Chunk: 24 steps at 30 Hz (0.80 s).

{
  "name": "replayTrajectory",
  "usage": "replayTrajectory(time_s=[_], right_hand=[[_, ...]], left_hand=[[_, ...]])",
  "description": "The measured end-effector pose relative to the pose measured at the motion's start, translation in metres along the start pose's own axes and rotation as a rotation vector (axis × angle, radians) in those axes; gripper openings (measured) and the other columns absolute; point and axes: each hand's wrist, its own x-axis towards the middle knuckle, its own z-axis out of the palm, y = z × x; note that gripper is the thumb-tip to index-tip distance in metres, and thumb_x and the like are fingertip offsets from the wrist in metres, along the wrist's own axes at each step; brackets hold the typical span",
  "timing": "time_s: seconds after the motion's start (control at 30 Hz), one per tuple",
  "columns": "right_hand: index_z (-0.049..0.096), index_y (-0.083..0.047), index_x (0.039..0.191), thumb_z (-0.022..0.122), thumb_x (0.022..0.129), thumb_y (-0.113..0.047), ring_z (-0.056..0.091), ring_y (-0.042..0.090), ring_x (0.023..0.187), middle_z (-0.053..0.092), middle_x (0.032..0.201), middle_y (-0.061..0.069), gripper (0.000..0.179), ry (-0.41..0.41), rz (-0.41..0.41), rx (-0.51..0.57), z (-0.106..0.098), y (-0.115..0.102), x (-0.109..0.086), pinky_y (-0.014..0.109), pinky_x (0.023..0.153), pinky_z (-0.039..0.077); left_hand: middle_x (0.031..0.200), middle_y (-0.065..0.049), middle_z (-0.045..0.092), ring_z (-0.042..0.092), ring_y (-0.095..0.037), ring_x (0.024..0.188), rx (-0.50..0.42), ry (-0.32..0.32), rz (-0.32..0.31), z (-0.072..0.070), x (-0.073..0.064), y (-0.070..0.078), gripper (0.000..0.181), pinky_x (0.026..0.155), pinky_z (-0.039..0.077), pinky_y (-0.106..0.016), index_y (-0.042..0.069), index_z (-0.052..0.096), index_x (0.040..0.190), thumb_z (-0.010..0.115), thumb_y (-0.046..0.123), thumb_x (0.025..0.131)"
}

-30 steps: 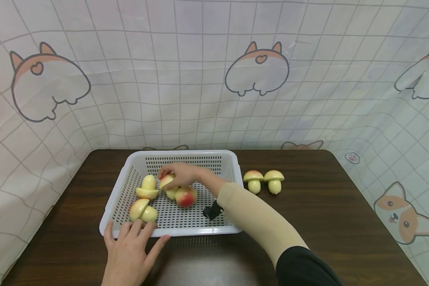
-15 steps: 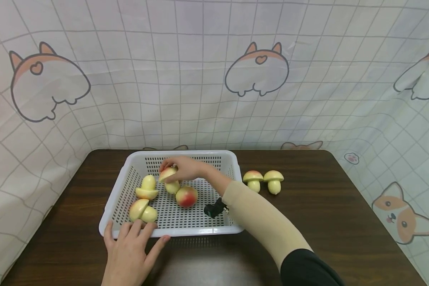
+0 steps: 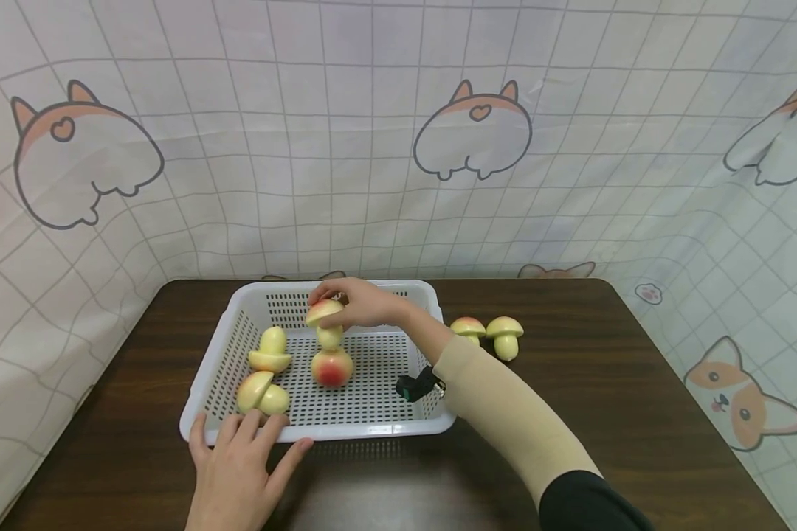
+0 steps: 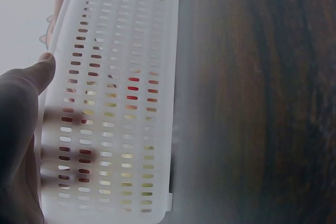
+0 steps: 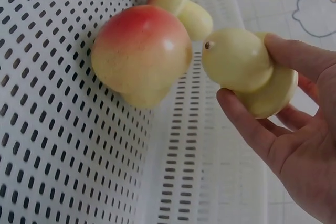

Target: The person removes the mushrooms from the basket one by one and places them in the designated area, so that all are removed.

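Observation:
My right hand [image 3: 364, 303] holds a toy mushroom [image 3: 330, 337] by its red-and-yellow cap, over the back middle of a white perforated basket [image 3: 352, 430]. In the right wrist view the mushroom [image 5: 236, 60] has its pale yellow stem toward the camera, with thumb and fingers around the cap. Just in front of it, a mushroom with a red cap [image 3: 332, 368] lies in the basket, its stem mostly hidden. Two more mushrooms lie at the basket's left, one farther back [image 3: 270, 359] and one nearer [image 3: 255, 391]. My left hand [image 3: 236, 464] grips the near rim, fingers hooked inside the wall.
Two mushrooms stand right of the basket on the dark wooden table [image 3: 611, 413], the outer one [image 3: 505, 327] fully visible and the inner one [image 3: 468, 327] partly behind my sleeve. A black wrist camera [image 3: 417, 384] hangs below my right wrist. A patterned cloth [image 3: 292, 214] rises behind the table.
My right hand has lifted the mushroom up and slightly right. The red-capped mushroom has shifted a little left in the basket. My left hand has stayed on the rim.

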Motion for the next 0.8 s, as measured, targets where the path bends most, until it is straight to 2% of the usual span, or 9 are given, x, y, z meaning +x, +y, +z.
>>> replayTrajectory(time_s=[0.13, 0.43, 0.8], right_hand=[[0.062, -0.009, 0.132, 0.075, 0.095, -0.016, 0.064, 0.021, 0.101, 0.061, 0.127, 0.004, 0.039, 0.017, -0.017, 0.005, -0.006, -0.004, -0.009, 0.039, 0.078, 0.059], [0.064, -0.009, 0.131, 0.075, 0.095, -0.021, 0.061, 0.017, 0.109, 0.063, 0.127, -0.001, 0.039, 0.033, -0.089, -0.09, -0.02, -0.012, -0.027, 0.03, 0.089, 0.052], [0.065, -0.014, 0.129, 0.075, 0.096, -0.02, 0.064, 0.02, 0.104, 0.064, 0.125, -0.003, 0.035, 0.048, -0.122, -0.093, -0.031, -0.015, -0.049, 0.033, 0.086, 0.053]], left_hand=[[0.09, -0.006, 0.056, 0.054, -0.036, 0.092, -0.001, 0.0, -0.001, 0.0, 0.0, 0.0, 0.047, 0.102, 0.015, -0.078, 0.016, 0.068, 0.1, 0.063, 0.063, 0.093], [0.089, -0.005, 0.055, 0.053, -0.036, 0.091, -0.001, -0.001, 0.001, 0.0, 0.0, 0.0, 0.046, 0.102, 0.016, -0.078, 0.017, 0.067, 0.099, 0.063, 0.063, 0.093], [0.09, -0.004, 0.055, 0.053, -0.036, 0.091, -0.01, 0.013, 0.005, 0.001, 0.0, -0.001, 0.047, 0.102, 0.015, -0.078, 0.018, 0.067, 0.098, 0.061, 0.064, 0.094]])
